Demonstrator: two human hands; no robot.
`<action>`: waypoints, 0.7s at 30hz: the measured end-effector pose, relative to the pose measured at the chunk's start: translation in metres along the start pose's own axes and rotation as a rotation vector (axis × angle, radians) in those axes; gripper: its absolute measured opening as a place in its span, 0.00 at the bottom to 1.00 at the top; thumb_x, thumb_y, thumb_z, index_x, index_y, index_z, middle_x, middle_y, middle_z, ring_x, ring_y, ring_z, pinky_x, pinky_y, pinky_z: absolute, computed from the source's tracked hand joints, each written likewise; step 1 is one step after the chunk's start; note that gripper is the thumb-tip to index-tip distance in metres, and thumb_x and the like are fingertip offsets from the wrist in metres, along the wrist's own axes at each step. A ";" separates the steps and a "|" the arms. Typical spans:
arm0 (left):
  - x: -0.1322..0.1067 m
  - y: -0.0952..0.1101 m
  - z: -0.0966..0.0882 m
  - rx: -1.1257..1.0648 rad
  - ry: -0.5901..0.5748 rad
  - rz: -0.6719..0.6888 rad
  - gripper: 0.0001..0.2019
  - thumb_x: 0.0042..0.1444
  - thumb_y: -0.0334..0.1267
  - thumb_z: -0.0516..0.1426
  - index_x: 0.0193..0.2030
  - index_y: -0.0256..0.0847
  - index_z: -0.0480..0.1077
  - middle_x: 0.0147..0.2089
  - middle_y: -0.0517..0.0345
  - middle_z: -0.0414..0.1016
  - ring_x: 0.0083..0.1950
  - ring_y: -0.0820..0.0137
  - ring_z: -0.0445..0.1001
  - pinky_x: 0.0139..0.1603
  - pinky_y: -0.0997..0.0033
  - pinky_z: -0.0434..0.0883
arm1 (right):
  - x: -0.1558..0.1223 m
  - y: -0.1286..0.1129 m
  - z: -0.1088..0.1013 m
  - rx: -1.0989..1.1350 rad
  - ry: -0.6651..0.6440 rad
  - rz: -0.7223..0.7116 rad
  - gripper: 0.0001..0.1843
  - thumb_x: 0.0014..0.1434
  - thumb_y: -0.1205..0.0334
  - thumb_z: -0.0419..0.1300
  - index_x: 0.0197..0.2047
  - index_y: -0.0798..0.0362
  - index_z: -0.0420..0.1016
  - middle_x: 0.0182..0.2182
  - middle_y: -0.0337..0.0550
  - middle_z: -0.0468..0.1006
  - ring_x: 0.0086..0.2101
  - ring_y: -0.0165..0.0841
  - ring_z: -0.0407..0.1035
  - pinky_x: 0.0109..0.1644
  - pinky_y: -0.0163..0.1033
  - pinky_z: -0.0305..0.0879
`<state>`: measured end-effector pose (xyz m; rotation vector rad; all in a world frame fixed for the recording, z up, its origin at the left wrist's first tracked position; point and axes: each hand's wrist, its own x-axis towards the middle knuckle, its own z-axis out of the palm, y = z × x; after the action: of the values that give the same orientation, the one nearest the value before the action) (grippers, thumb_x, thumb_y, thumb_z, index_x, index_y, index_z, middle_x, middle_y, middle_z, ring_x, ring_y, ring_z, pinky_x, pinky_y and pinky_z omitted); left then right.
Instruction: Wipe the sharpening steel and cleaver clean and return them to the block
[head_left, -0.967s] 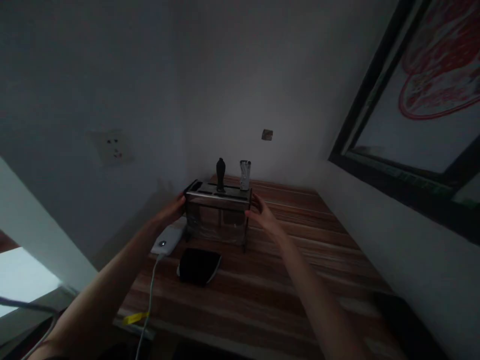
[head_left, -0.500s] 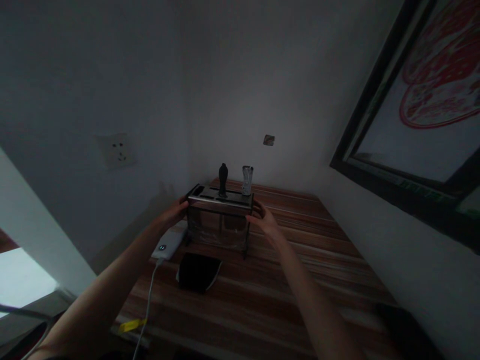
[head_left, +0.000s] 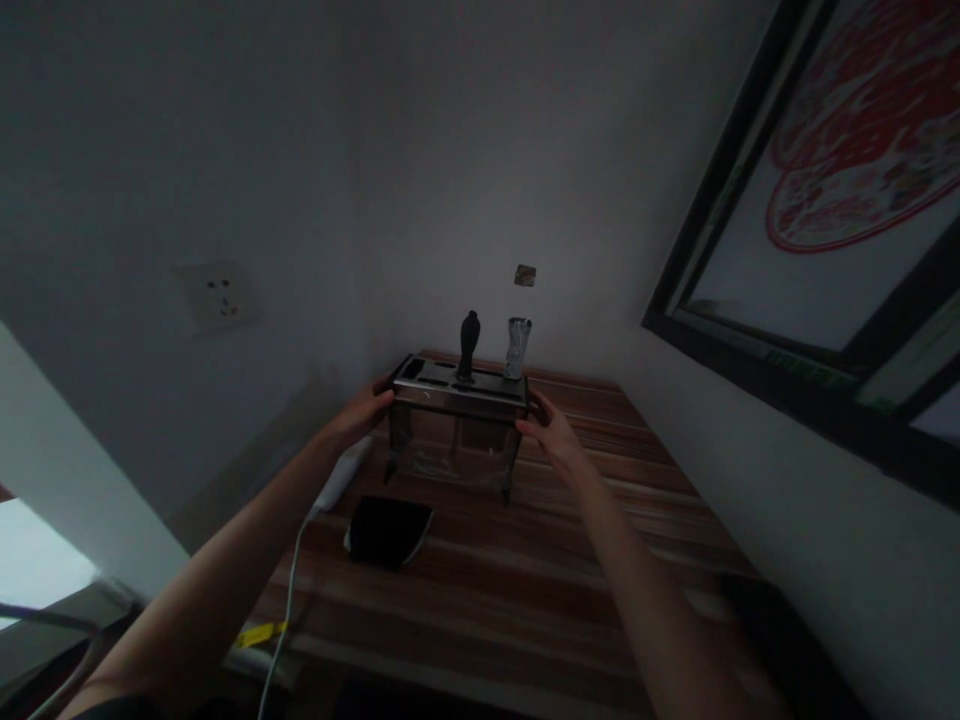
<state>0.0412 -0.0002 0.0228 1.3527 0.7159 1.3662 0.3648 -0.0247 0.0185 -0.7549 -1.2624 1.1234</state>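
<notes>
Between both hands is a knife holder (head_left: 459,400) with a dark slotted top and a see-through front. A black handle (head_left: 469,345) sticks up from its middle. Near its right end stands a shiny, plastic-looking piece (head_left: 517,348); its kind is unclear. My left hand (head_left: 364,412) grips the holder's left end, fingers partly hidden behind it. At the right end my right hand (head_left: 551,430) is closed round the upper corner, thumb in front. The holder looks slightly tilted, and whether its feet touch the table is hard to tell.
On the wooden table (head_left: 480,590) lie a black pouch-like item (head_left: 390,530) and a white device (head_left: 341,475) with a cable. A yellow tag (head_left: 259,634) is near the front edge. Walls stand behind and beside, with a socket (head_left: 217,296) and a framed picture (head_left: 847,190).
Both hands have shifted the knife holder to the right, and its left end has moved away from the white device. The camera view has also turned slightly.
</notes>
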 end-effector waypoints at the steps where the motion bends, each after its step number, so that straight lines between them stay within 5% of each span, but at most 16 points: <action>1: 0.001 0.001 0.007 -0.004 -0.011 0.005 0.37 0.29 0.55 0.70 0.46 0.36 0.74 0.45 0.46 0.79 0.54 0.48 0.71 0.50 0.63 0.69 | -0.001 -0.004 -0.006 0.000 0.007 -0.004 0.33 0.34 0.65 0.73 0.47 0.44 0.75 0.45 0.38 0.77 0.45 0.36 0.70 0.50 0.43 0.67; 13: 0.014 -0.023 0.086 -0.025 -0.080 0.054 0.42 0.30 0.54 0.70 0.54 0.35 0.71 0.56 0.41 0.71 0.62 0.49 0.63 0.61 0.56 0.59 | -0.024 -0.025 -0.088 -0.064 0.073 -0.017 0.34 0.34 0.64 0.73 0.48 0.43 0.74 0.48 0.38 0.77 0.50 0.38 0.68 0.55 0.44 0.63; 21: 0.009 -0.040 0.111 0.028 -0.100 0.024 0.45 0.32 0.54 0.69 0.57 0.33 0.67 0.59 0.39 0.69 0.65 0.47 0.58 0.62 0.52 0.57 | -0.043 -0.026 -0.115 -0.097 0.134 0.011 0.34 0.32 0.63 0.73 0.47 0.43 0.75 0.47 0.40 0.77 0.47 0.39 0.71 0.54 0.46 0.65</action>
<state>0.1587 -0.0081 0.0098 1.4451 0.6560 1.3019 0.4854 -0.0571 0.0056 -0.8959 -1.2069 1.0084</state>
